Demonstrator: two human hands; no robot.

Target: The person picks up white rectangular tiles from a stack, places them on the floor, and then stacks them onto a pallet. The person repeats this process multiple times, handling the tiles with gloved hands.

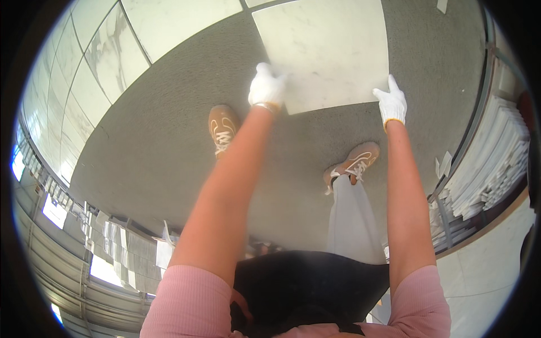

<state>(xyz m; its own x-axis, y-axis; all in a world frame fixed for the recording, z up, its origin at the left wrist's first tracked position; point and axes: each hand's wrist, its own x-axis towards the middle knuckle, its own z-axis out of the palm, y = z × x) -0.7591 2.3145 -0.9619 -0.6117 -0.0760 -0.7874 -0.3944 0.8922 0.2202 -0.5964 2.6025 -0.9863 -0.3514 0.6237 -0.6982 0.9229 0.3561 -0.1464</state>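
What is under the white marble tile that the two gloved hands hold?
Around the white marble tile, held by the left hand and right hand, grey textured floor shows. What lies directly beneath it is covered.

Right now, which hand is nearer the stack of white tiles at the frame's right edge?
Right. The right hand grips the marble tile's near right corner, on the stack's side. The left hand holds the near left corner, farther away.

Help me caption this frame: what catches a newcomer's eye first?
Two white-gloved hands, left hand and right hand, grip the near corners of a pale marble tile over a grey mortar bed. Tan sneakers stand below; stacked tiles lie at right.
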